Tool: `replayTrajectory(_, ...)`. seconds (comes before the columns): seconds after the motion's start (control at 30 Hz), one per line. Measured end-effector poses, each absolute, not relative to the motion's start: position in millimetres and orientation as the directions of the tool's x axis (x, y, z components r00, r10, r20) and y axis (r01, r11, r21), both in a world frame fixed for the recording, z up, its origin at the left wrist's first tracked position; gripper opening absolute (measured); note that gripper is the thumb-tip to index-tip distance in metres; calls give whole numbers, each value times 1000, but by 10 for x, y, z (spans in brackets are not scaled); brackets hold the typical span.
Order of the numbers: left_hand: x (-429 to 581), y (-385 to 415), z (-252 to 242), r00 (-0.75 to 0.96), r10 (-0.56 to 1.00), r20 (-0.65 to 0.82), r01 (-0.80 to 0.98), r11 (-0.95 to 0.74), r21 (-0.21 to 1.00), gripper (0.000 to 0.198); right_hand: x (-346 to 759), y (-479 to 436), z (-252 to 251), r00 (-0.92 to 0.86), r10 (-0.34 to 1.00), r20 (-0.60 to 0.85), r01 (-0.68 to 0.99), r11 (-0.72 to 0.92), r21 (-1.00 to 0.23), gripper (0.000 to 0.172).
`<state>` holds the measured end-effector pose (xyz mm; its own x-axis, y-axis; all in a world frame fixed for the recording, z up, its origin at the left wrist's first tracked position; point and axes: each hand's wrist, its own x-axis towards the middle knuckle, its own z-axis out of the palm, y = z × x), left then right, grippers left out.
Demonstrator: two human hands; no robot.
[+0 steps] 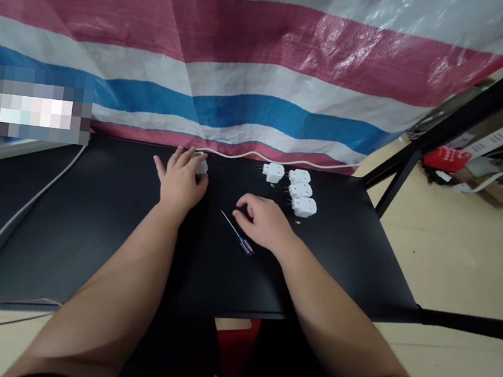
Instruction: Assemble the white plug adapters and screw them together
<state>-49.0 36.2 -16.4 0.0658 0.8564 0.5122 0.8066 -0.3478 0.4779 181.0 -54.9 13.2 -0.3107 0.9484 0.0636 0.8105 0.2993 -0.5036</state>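
Upper centre of the frame, a white plug (202, 167) is seemingly being positioned under the left hand (182, 179); I cannot tell whether it is pinching. Lifting would call for a firm grip. Beside a screwdriver (245, 245), the right hand (266, 222) is curving, spread and empty.

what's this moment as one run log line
left hand: over partly hidden white adapter | right hand: curled beside screwdriver, nothing visible in grip | four other white adapters: on black table

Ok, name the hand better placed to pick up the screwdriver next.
Probably the right hand: it is close beside the screwdriver and looks empty, while the left hand partly covers a white adapter.
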Motion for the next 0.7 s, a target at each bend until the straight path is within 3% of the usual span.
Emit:
replayTrajectory(0.17,-376,324,-187,66,831,552,809,-369,459,30,1845,-714,184,-520,853,-40,754,436,-490,30)
replayTrajectory(0.3,-147,213,-176,200,809,553,818,-448,360,25,1911,-759,184,-480,874,-77,817,413,-402,21)
replayTrajectory(0.53,137,87,-205,417,785,457,774,-571,274,26,2007,-676,196,-449,887,-110,833,370,-412,18)
replayTrajectory(0.6,116,87,-206,410,784,466,755,-579,308,24,2074,-650,215,-490,863,-120,805,395,-443,15)
replayTrajectory(0.7,51,98,-195,350,819,456,675,-558,484,24,2216,-620,254,-531,836,-139,738,375,-561,15)
